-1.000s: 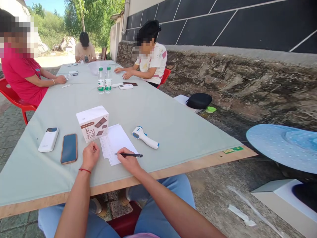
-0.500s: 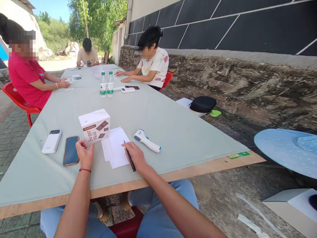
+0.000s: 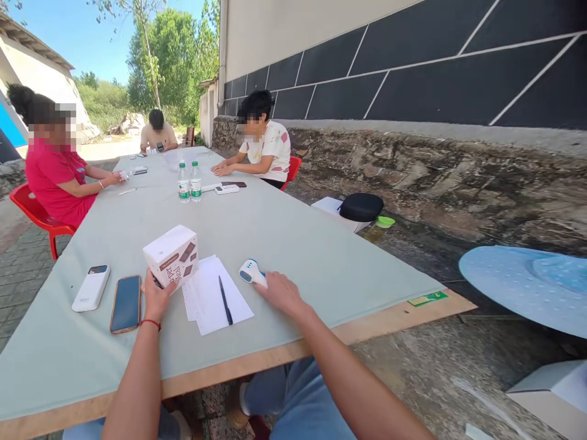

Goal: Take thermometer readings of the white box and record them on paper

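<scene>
My left hand (image 3: 157, 297) is closed around the lower near corner of a white box (image 3: 172, 260) with brown print. The box is tilted, and I cannot tell if it still touches the table. My right hand (image 3: 283, 292) wraps the handle of a white and blue infrared thermometer (image 3: 249, 271), its head pointing away to the left. Between the hands, white sheets of paper (image 3: 206, 315) lie partly behind the box. On them rests a black pen (image 3: 225, 300). Left of my left hand lies a brown-cased smartphone (image 3: 126, 304).
A white power bank (image 3: 92, 287) lies at the left. Two water bottles (image 3: 189, 184) stand mid-table, near another white device (image 3: 227, 189). Three people sit around the table (image 3: 293, 244). A black case (image 3: 361, 207) sits beyond its right edge.
My right hand has left the pen on the paper and moved right onto the thermometer. My left hand has taken hold of the box, which is now tilted. The view has shifted up.
</scene>
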The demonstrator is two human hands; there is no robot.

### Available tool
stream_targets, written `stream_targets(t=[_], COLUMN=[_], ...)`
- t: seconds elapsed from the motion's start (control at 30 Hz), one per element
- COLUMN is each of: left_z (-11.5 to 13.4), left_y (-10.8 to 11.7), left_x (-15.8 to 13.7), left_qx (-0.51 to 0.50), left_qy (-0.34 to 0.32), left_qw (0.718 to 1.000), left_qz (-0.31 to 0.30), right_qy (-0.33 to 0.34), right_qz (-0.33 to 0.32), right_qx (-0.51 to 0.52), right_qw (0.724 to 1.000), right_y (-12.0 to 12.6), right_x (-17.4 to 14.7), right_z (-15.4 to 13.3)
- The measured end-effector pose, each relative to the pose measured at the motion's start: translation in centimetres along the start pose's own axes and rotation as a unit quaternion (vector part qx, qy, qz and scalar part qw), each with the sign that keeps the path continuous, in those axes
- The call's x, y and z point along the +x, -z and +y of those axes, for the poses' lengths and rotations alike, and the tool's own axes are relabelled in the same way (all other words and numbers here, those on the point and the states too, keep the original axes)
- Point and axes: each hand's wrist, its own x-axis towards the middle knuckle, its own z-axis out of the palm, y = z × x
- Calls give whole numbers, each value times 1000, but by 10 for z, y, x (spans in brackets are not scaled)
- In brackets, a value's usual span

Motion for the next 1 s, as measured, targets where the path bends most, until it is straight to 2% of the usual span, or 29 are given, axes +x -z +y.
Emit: stream_targets(t=[0.07,0.13,0.17,0.23,0.3,0.37,0.4,0.43,0.47,0.6,0.67,0.73,0.83,1.0], left_z=[5,9,10,13,17,20,22,23,24,23,22,21,21,20], left_y=[0,2,4,8,10,10,9,7,5,-1,-2,-3,-2,-2], left_x=[-4,-9,-12,-17,-21,-25,-27,-29,-31,-37,-39,-39,-39,-38], left_qx=[34,-11,-54,-145,-219,-261,-267,-263,-253,-219,-219,-220,-216,-216], left_qy=[6,28,43,77,105,123,131,137,142,138,128,122,119,119], left_qw=[999,998,996,984,969,957,955,955,956,959,960,960,960,958], left_qz=[24,53,62,70,54,15,-9,-31,-52,-112,-122,-125,-134,-144], right_qy=[-3,-2,11,60,101,126,132,136,137,127,127,133,134,119], right_qz=[0,30,45,56,-3,-38,-34,-23,-5,71,79,72,50,12], right_qx=[83,247,348,541,660,718,730,731,721,609,560,553,579,595], right_qw=[997,969,936,837,745,683,669,669,679,780,815,819,803,795], right_y=[2,2,2,4,9,14,16,18,19,21,21,21,21,21], right_x=[-5,-17,-25,-46,-69,-88,-94,-98,-101,-99,-97,-95,-94,-95], right_z=[-1,-13,-23,-47,-75,-101,-112,-121,-128,-139,-138,-137,-137,-140])
